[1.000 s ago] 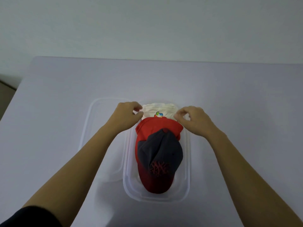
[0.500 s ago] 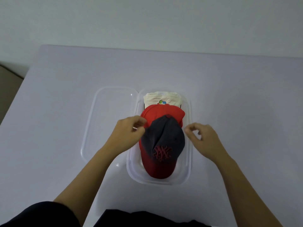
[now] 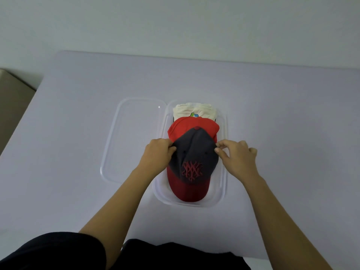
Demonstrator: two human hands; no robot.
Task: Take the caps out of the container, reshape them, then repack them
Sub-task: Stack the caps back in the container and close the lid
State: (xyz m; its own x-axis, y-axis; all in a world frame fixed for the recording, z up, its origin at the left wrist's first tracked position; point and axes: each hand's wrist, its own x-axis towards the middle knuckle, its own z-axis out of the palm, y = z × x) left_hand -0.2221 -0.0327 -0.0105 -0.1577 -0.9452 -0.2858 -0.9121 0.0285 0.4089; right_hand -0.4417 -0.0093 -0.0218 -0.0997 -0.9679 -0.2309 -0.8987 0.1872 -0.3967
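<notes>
A clear plastic container (image 3: 224, 184) stands on the table with three caps nested in a row inside it. Nearest me lies a navy cap (image 3: 194, 152) with a dark red brim and red embroidery. Behind it sits a red cap (image 3: 185, 124), and at the far end a cream cap (image 3: 194, 110) with a small coloured logo. My left hand (image 3: 157, 154) pinches the navy cap's left edge. My right hand (image 3: 236, 154) pinches its right edge with thumb and forefinger.
The container's clear lid (image 3: 132, 139) lies flat on the table just left of the container, touching it. The pale lilac table (image 3: 78, 191) ends at a white wall behind. A beige surface (image 3: 11, 102) shows past the left edge.
Both hands came back from the cream cap at the far end toward me and closed on the two sides of the navy cap.
</notes>
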